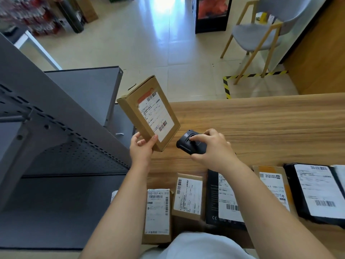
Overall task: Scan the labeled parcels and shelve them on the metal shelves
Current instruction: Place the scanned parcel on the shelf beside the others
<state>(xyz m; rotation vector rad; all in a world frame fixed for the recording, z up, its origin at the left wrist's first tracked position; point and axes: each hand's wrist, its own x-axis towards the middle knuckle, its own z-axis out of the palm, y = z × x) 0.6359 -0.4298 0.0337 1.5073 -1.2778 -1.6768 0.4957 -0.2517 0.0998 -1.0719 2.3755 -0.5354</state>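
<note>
Above the table (261,116), left hand (141,148) gripping tilted parcel (148,113), right hand (212,148) around scanner (183,144).

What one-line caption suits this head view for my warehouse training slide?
Left hand lifts a labelled brown cardboard parcel beside grey metal shelves while right hand aims a black handheld scanner.

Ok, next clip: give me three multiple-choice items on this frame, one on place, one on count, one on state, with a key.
1. Where is the metal shelf?
A. left of the wooden table
B. right of it
C. behind the chair

2. How many barcodes show on the held cardboard parcel?
A. none
B. two
C. five

3. The handheld scanner is:
A. lying untouched
B. gripped by the right hand
C. on the shelf

Key: A, the shelf stands at the table's left end; B, one at each end of its label; B, fingers wrap the scanner while the left hand holds the parcel.
</note>
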